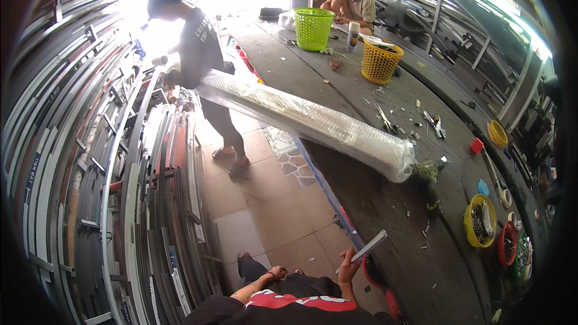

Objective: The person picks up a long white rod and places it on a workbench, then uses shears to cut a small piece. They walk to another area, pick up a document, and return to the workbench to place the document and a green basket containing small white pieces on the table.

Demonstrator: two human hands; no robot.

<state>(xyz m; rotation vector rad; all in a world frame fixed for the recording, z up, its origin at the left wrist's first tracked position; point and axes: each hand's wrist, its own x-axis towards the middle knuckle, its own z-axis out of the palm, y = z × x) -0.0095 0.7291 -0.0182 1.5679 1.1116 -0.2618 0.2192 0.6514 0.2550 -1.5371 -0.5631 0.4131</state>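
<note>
Gripping one pale strip point(371, 245): right fingers point(348, 256) | left fingers point(279, 271): cannot tell | one wrapped bundle point(313, 121) | two tall baskets point(314, 31)

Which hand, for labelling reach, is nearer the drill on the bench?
Right: the right hand is by the bench edge, short of the drill and leftward; the left hand is farther left.

Wrapped bundle point(313, 123): contents indistinct through plastic. Standing co-worker point(201, 48) at its far end: grip too dark to make out. Seated co-worker point(364, 12) beyond it: face blurred. Scraps point(418, 105) beside near end: too small to identify. Below bundle: pale strip point(370, 246) partly covered by right hand point(348, 268); left hand point(277, 272) finger pose unclear; wearer's shirt point(301, 302) cut by lower edge.
</note>
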